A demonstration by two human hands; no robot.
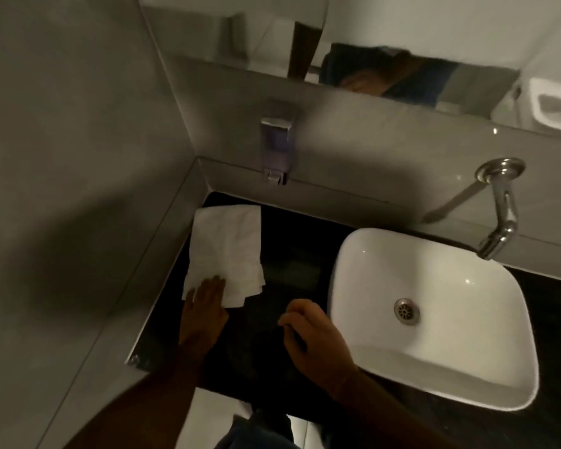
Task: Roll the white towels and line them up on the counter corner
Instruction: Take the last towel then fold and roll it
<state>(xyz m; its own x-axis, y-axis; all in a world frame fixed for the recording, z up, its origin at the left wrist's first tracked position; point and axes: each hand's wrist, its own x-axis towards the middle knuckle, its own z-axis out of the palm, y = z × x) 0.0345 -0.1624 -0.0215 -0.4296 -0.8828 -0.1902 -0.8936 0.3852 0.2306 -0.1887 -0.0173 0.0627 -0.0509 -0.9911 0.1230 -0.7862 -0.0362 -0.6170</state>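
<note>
A grey tiled wall (62,157) fills the left side, meeting the dark bench (289,241) along its left edge. In the far left corner of the bench lies one white towel (227,247), spread flat and unrolled, its long side running along the left edge from the back wall toward the front; its near end is rumpled with loose layers showing. The person's left hand (206,306) rests flat on that near end, fingers (216,285) stretched out and together, palm down, pressing the cloth rather than pinching it, so its grip is wide and flat on the towel. Above the towel, on the back wall, hangs a soap dispenser (276,140). Toward the middle of the bench, near the front edge, the right hand (311,338) hovers or rests just over the bare dark surface, fingers curled loosely inward and holding nothing; its grip is half closed and empty, well apart from the towel and just beside the basin. The white basin (434,377) sits on the right part of the bench, with a metal drain (406,311) at its bottom. A chrome tap (501,212) comes out of the back wall above the basin's far right corner. A mirror (402,37) runs along the top, its reflection blurred
</note>
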